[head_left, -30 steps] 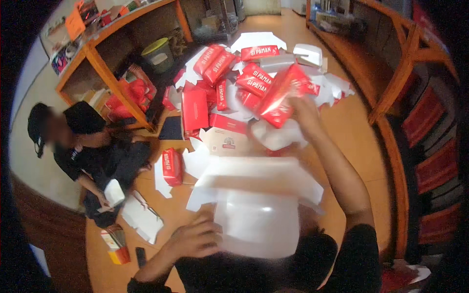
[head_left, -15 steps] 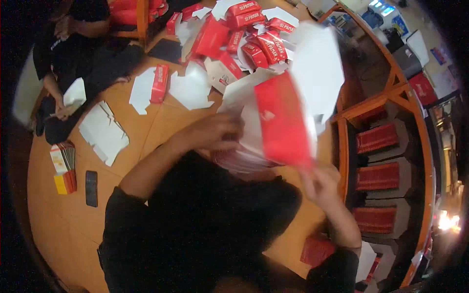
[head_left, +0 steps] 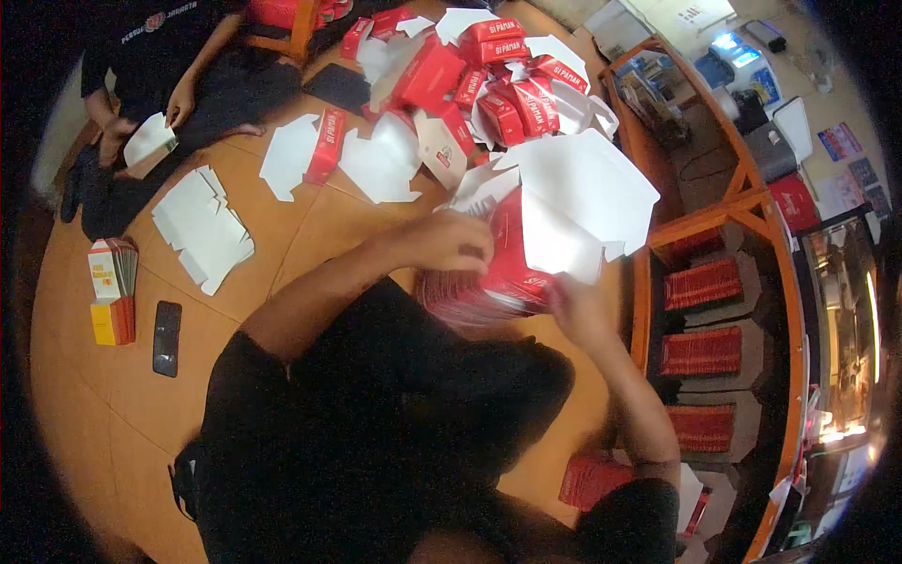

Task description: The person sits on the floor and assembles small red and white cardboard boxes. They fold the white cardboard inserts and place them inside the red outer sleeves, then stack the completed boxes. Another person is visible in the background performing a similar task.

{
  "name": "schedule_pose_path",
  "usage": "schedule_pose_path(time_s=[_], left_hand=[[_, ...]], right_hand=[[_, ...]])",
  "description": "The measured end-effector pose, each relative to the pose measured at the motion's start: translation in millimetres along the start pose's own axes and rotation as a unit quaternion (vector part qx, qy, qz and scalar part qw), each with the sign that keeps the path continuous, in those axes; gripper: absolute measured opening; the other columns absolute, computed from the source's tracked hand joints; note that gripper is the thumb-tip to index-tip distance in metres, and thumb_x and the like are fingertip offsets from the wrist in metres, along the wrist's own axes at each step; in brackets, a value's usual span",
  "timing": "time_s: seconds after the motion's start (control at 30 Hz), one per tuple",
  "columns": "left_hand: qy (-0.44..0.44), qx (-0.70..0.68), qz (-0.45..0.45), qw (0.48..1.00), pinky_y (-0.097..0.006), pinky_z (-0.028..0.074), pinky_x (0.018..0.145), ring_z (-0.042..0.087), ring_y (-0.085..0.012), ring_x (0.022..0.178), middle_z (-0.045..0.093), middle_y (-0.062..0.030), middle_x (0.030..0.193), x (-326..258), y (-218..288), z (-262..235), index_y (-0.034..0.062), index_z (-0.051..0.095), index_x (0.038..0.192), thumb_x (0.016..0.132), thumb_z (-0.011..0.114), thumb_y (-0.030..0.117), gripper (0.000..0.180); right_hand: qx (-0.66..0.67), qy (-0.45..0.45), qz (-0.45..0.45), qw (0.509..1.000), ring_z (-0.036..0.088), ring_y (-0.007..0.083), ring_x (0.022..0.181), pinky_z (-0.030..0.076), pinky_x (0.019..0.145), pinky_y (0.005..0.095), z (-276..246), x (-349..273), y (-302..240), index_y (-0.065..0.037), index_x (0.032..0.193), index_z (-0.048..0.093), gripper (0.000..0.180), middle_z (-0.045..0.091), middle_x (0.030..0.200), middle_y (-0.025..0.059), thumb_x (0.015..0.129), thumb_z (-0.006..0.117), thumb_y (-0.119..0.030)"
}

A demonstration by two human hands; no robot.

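A red and white cardboard food box point(head_left: 513, 246) is partly folded on top of a stack of flat red box blanks point(head_left: 449, 299) in front of me. Its wide white panel point(head_left: 587, 188) stands spread out toward the far right. My left hand point(head_left: 456, 242) has its fingers curled against the box's left edge, where white side flaps stick up. At the near right corner, my right hand point(head_left: 580, 308) pinches the edge of the box; its fingers are slightly blurred.
Folded red boxes point(head_left: 507, 94) lie in a heap at the back. To the left are white blanks point(head_left: 202, 228), a bundle of cartons point(head_left: 114, 293) and a phone point(head_left: 166, 338). Another person point(head_left: 174, 85) sits back left holding a white carton. A wooden shelf point(head_left: 723, 211) with red stacks stands right.
My right hand has brought the box down and left onto the stack, and its white panel has swung open to the right. The other person now has both hands at the white carton.
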State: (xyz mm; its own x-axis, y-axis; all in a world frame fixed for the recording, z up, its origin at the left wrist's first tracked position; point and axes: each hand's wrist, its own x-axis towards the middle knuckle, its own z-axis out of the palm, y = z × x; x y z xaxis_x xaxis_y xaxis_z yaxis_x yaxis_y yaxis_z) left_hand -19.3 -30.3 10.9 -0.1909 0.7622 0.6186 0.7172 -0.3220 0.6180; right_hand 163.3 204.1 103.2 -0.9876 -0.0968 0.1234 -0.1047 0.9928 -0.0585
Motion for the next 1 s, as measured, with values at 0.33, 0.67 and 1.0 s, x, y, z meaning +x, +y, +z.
schedule_pose_path(time_s=[0.33, 0.67, 1.0], left_hand=[[-0.014, 0.019, 0.007, 1.000, -0.040, 0.051, 0.079, 0.066, -0.0269, 0.088, 0.068, -0.0075, 0.091, 6, -1, 1, 0.0070, 0.069, 0.087, 0.082, 0.073, 0.024, 0.018], [-0.046, -0.012, -0.006, 0.999, -0.038, 0.052, 0.080, 0.066, -0.0272, 0.088, 0.067, -0.0086, 0.091, 5, 0, -1, 0.0042, 0.069, 0.088, 0.085, 0.072, 0.020, 0.017], [-0.076, 0.033, 0.013, 0.996, -0.041, 0.050, 0.083, 0.063, -0.0294, 0.093, 0.064, -0.0096, 0.092, 5, 2, 7, 0.0066, 0.067, 0.089, 0.085, 0.070, 0.025, 0.019]], right_hand=[[0.134, 0.047, -0.064, 0.988, 0.066, 0.0377, 0.077, 0.053, 0.070, 0.0435, -18, 29, -55, -0.003, 0.097, 0.070, 0.023, 0.066, 0.083, 0.0193, 0.088, 0.069, -0.025], [0.055, 0.036, 0.057, 0.996, 0.066, 0.0347, 0.072, 0.052, 0.066, 0.0430, 1, 29, -88, -0.005, 0.084, 0.072, 0.020, 0.067, 0.081, 0.0155, 0.087, 0.068, -0.023], [0.208, -0.041, 0.169, 0.962, 0.070, 0.0369, 0.077, 0.053, 0.072, 0.0430, -3, 87, -57, 0.002, 0.087, 0.071, 0.040, 0.068, 0.077, 0.0249, 0.092, 0.057, -0.034]])
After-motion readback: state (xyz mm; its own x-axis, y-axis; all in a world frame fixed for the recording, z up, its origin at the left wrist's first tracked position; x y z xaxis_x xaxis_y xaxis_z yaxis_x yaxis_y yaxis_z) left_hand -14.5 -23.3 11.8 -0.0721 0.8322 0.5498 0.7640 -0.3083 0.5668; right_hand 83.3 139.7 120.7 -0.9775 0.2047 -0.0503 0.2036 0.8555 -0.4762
